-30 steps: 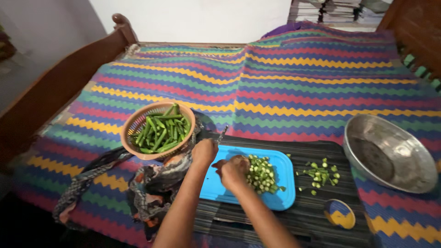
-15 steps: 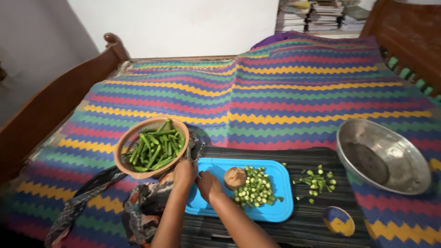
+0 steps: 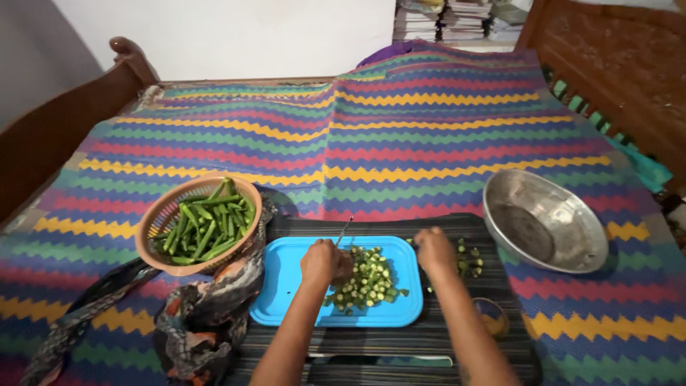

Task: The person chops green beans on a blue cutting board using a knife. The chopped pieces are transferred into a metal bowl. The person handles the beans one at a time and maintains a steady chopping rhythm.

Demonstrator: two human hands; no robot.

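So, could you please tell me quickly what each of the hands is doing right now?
Left hand: closed around a thin metal knife, over the blue plastic cutting board.
Right hand: at the small loose green okra pieces; grip cannot be told.

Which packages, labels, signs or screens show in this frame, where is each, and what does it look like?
No packages, labels, signs or screens in view.
Nearest to printed matter: stacks of books or papers, top centre behind the striped cover; pale flat piles with dark edges, too small to tell more.
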